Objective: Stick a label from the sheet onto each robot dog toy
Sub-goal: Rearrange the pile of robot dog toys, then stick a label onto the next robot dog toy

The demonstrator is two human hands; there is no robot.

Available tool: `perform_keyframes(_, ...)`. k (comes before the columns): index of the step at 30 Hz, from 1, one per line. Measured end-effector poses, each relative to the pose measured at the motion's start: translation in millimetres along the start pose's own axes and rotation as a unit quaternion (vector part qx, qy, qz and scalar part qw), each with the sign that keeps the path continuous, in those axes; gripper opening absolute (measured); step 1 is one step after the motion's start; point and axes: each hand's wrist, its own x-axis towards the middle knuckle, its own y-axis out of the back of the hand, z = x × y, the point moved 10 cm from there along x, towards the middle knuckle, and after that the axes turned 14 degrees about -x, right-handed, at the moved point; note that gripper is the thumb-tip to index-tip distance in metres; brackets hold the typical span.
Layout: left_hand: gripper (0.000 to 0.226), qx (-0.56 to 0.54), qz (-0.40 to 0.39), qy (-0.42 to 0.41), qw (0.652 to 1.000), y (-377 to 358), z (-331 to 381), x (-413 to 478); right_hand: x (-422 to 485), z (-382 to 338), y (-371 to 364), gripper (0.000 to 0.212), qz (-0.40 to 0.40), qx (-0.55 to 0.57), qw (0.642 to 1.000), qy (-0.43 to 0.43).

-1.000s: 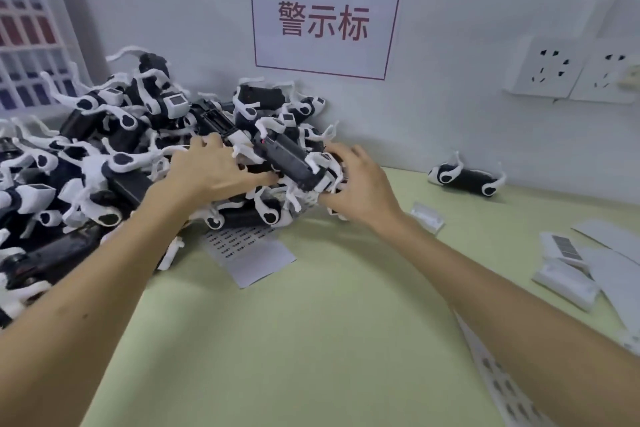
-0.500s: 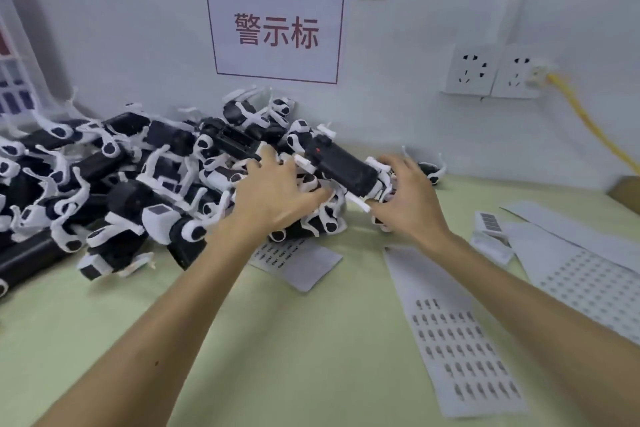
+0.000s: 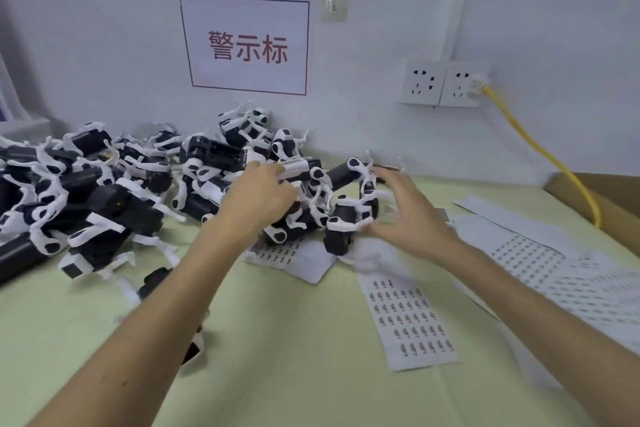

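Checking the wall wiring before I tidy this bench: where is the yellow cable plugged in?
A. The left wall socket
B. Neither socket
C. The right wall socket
C: the yellow cable runs up from the cardboard box to a plug in the right wall socket; the left wall socket holds nothing.

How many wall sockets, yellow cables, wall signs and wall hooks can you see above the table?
Wall sockets: 2
Yellow cable: 1, plugged into the right-hand socket
Wall sign with red characters: 1
Wall hook: 1
Total: 5
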Motion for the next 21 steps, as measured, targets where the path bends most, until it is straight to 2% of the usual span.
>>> perform_keyframes(3,0.047,0.049,0.068,-0.035,0.996,9.7,7.6,-32.3,-12.0,-18.5,-10.0,0.078,-0.024,0.012,0.999,0.039)
perform_keyframes(6,0.043,0.030,0.110,-0.086,0.990,25.6,10.8,-76.7,-19.5,-27.9,-21.3,0.056,-0.059,-0.063,0.994,0.073)
perform_keyframes(8,0.044,0.025,0.109,-0.080,0.990,37.4,-1.5,-106.6,-24.8,-29.2,-22.7,0.048,-0.057,-0.097,0.991,0.076)
perform_keyframes(10,0.049,0.069,0.101,-0.039,0.992,47.0,-26.6,-132.9,-28.3,-31.7,-22.9,0.042,-0.040,-0.088,0.993,0.070)
perform_keyframes(11,0.052,0.086,0.093,-0.011,0.992,50.1,-41.5,-143.3,-29.5,-33.6,-22.1,0.035,-0.026,-0.073,0.995,0.063)
perform_keyframes(13,0.054,0.047,0.067,0.022,0.996,49.6,-64.7,-156.4,-31.7,-37.4,-20.4,0.017,-0.004,-0.036,0.998,0.045)
perform_keyframes(15,0.051,-0.013,0.055,0.007,0.998,43.8,-73.8,-160.1,-33.2,-39.2,-20.3,0.008,-0.003,0.004,1.000,0.030)
perform_keyframes(18,0.045,0.007,0.069,-0.023,0.997,35.4,-71.9,-152.6,-37.7,-30.4,-15.7,0.005,-0.021,0.106,0.994,-0.033)
perform_keyframes(21,0.044,0.017,0.059,-0.044,0.997,20.3,-65.2,-132.1,-46.6,-14.8,-7.1,0.013,-0.031,0.283,0.951,-0.121)
